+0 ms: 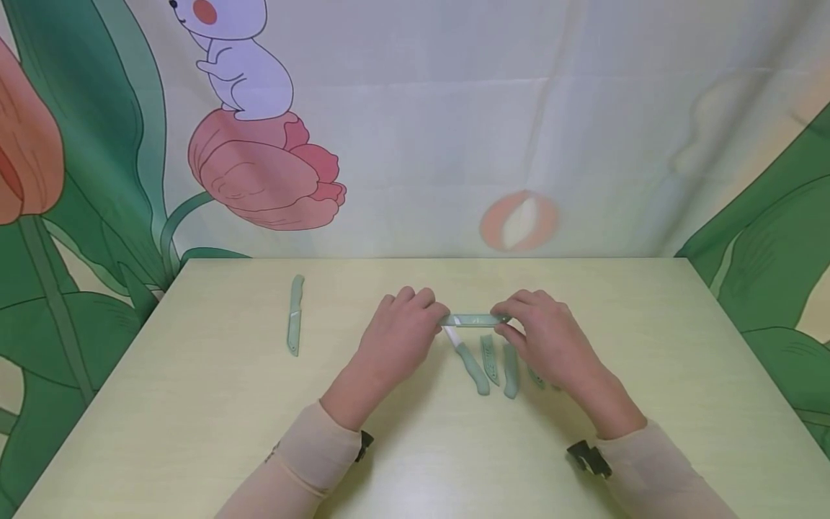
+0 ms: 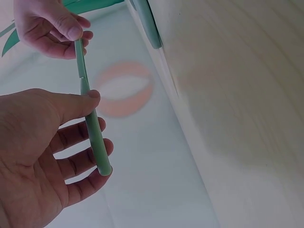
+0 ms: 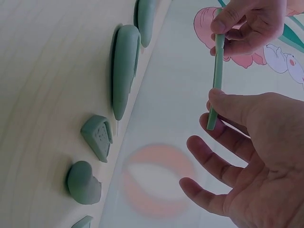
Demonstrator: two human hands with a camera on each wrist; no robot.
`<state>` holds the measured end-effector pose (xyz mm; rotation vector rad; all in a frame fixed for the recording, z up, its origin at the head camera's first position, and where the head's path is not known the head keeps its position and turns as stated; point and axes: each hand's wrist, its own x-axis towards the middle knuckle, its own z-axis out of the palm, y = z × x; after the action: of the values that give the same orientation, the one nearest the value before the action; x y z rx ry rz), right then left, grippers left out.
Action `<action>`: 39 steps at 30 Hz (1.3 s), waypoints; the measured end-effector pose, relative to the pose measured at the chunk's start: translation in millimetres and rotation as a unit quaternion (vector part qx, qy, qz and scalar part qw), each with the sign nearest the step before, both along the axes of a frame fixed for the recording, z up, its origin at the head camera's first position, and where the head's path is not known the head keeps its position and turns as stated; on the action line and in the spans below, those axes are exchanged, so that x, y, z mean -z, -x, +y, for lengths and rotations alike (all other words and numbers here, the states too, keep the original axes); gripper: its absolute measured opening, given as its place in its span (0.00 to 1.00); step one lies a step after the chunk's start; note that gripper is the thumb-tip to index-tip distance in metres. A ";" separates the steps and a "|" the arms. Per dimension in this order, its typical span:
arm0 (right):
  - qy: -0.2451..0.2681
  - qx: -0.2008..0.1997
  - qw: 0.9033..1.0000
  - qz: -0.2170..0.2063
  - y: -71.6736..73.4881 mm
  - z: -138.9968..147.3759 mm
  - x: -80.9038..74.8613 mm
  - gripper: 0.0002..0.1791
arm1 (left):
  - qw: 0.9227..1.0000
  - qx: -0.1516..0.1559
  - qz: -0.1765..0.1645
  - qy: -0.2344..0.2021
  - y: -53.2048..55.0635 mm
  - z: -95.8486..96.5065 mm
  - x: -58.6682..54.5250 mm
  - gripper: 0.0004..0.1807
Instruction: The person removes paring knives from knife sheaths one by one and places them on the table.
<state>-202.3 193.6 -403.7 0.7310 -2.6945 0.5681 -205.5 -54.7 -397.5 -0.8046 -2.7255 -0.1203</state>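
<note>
Above the table my left hand grips the green handle of a small knife, its thumb lying across it. In the head view that handle is hidden behind the hand. A light-green blade sheath covers the blade. My right hand pinches the sheath's far end between thumb and forefinger, the other fingers spread apart in the right wrist view. Below the hands lies a bare-bladed knife, with a loose sheath beside it. Another green handle lies to its right.
A sheathed knife lies alone on the left part of the pale wooden table. One more green sheath is partly hidden under my right hand. A printed cloth hangs behind the table's back edge.
</note>
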 end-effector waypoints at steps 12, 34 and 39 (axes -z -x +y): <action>-0.003 0.012 0.999 -0.032 0.4 -0.7 -0.2 0.16 | 1.000 -0.003 -0.001 0.009 -0.5 0.7 -0.3 0.11; -0.056 -0.024 0.998 -0.005 -10.9 -13.0 -7.8 0.30 | 0.999 0.016 0.012 0.036 -10.0 10.2 0.0 0.09; -0.067 -0.030 0.997 -0.004 -13.1 -16.4 -5.8 0.30 | 0.999 0.019 0.008 0.042 -13.0 13.6 1.4 0.08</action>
<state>-189.2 177.3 -397.8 0.8501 -2.7461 0.4068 -192.6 -41.1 -398.8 -0.8758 -2.7166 -0.0085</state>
